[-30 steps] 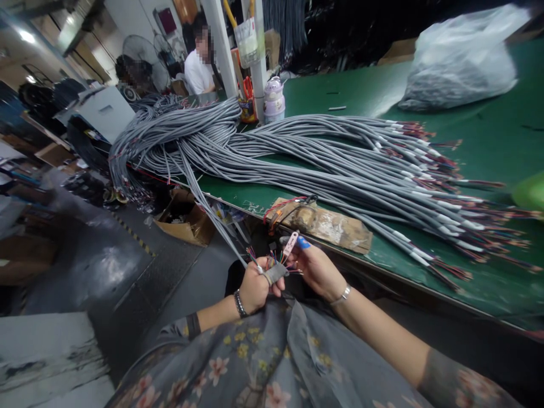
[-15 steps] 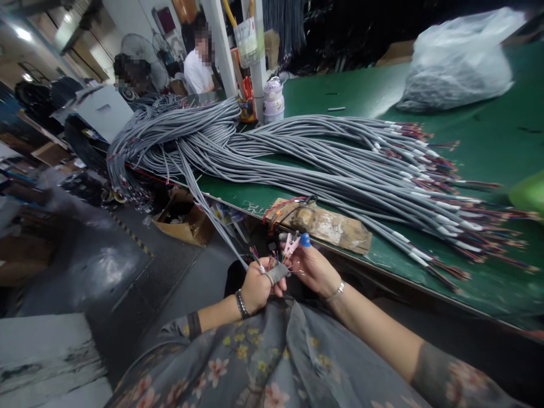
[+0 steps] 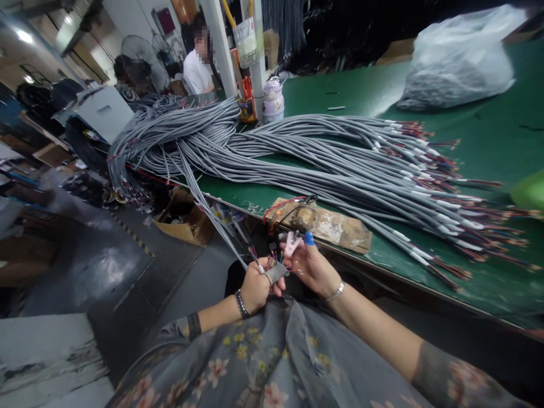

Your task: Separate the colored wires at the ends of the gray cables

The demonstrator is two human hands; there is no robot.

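Gripping one grey cable (image 3: 212,221) just below its stripped end, the left hand (image 3: 255,289) is closed around it above the lap; the right hand (image 3: 312,266) pinches a small pink tool (image 3: 291,243) at the fanned coloured wires (image 3: 272,259); apparently one end is in work; a large cable bundle (image 3: 297,153) lies on the green bench (image 3: 340,90), processed or not cannot be told; a cardboard pad (image 3: 327,224) and plastic bag (image 3: 459,62) lie nearby; the workshop is dim and cluttered.

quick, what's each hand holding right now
Left hand: shut on the grey cable, at its end.
Right hand: shut on a small pink tool.
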